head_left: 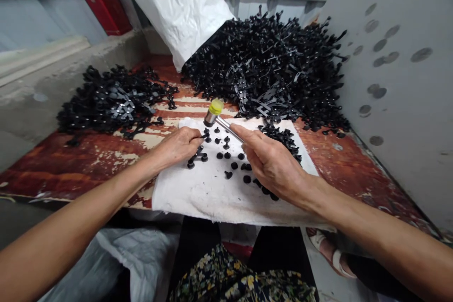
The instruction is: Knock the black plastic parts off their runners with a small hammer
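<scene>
floral lap [240, 273] nearest; above it, on a white cloth [191, 193], the left hand [173, 148] pinches a small black part [204, 136] beside loose others [226, 160], the right hand [271, 160] closed round a yellow-tipped mallet [212, 112].

grey wall [46, 9], concrete ledge [35, 104], peeling red tabletop [53, 165]

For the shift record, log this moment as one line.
left hand: at small black moulded part | right hand: grips yellow-tipped mallet | beneath: white cloth
</scene>
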Action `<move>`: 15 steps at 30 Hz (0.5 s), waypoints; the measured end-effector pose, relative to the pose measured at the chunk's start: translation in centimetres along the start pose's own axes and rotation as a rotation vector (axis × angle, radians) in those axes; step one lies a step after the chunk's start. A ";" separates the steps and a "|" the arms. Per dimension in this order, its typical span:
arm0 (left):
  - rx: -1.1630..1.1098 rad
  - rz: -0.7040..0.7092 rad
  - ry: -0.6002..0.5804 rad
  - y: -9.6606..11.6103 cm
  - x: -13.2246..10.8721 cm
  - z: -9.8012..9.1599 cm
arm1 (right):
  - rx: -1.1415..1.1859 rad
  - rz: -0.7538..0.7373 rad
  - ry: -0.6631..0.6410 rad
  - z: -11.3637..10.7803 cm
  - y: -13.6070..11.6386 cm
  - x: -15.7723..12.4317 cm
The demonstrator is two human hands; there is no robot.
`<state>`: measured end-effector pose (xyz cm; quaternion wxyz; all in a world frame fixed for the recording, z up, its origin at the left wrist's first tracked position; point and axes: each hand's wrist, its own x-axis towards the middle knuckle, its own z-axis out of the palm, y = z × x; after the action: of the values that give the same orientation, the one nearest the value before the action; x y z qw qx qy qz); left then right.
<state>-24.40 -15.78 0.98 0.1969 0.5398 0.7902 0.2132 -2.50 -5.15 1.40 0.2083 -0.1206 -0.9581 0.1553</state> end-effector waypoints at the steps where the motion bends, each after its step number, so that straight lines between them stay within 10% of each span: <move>1: -0.008 -0.001 0.005 -0.1 0.1 0.1 | -0.040 0.017 -0.023 0.1 -0.1 0.3; 6: -0.031 0.011 0.042 -0.4 0.3 0.4 | -0.189 0.076 -0.203 0.6 -0.4 1.1; 15: -0.043 -0.016 0.011 -0.5 0.2 0.4 | -0.173 0.043 -0.130 0.5 -0.3 0.3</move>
<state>-24.66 -15.67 0.32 0.2058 0.5278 0.7909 0.2314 -3.10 -5.50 1.18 0.1310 -0.1481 -0.9767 0.0840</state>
